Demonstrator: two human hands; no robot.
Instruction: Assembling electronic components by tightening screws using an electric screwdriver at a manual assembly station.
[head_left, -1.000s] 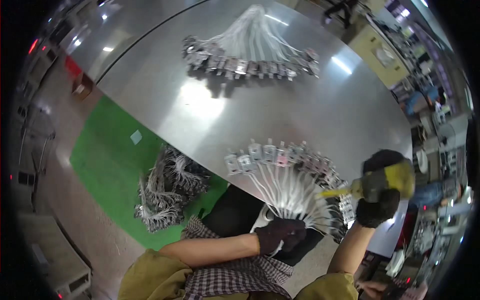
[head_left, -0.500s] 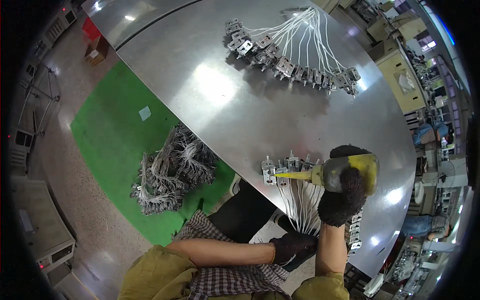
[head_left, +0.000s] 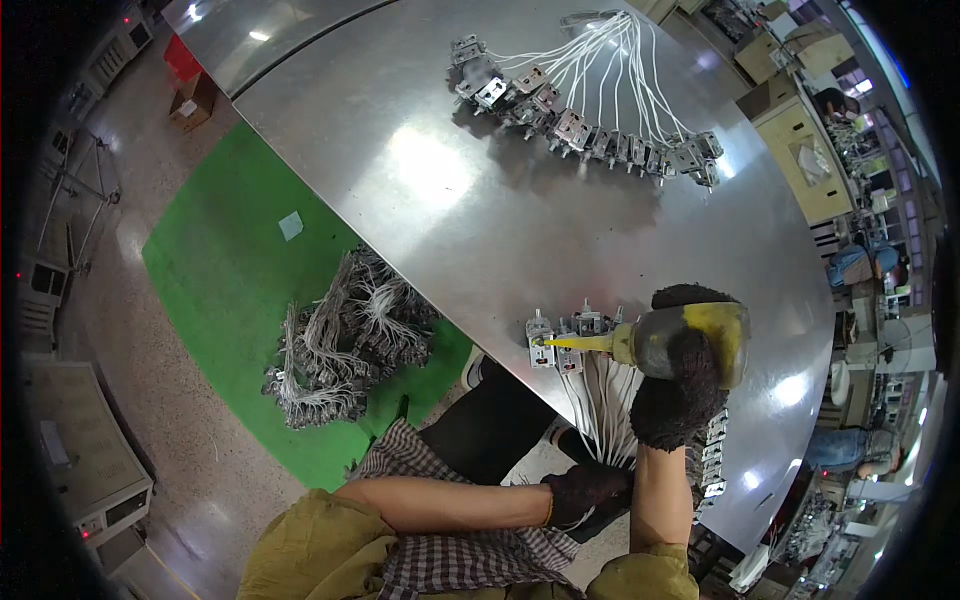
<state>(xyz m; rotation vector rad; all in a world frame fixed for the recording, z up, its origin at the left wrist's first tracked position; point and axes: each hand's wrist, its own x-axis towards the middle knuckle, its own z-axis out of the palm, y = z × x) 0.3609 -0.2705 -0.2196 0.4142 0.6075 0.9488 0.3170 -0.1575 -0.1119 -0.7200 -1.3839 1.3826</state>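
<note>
Workshop floor of speckled concrete with a green mat (head_left: 210,290) surrounds a large brushed-steel table (head_left: 450,190), smooth and reflective, taken here as the landmark. At the table's near edge stands a short row of small grey metal-and-plastic socket modules with white wire tails (head_left: 575,335); the wires hang over the edge toward the person's lap. The right hand (head_left: 680,390), in a dark knitted glove, is closed firmly round a grimy yellow-and-grey squeeze bottle (head_left: 690,340), whose slim yellow nozzle touches the leftmost module of that row. The left hand (head_left: 585,492), also gloved, is below the table edge, fingers curled around the hanging wire bundle. Judging by nozzle position, application stands at one end of the row; whether the other modules are done cannot be told. On the table's far side lies a second, longer string of like modules (head_left: 590,125). Off the table, on the mat, sits a tangled heap of grey wired units (head_left: 345,335).
</note>
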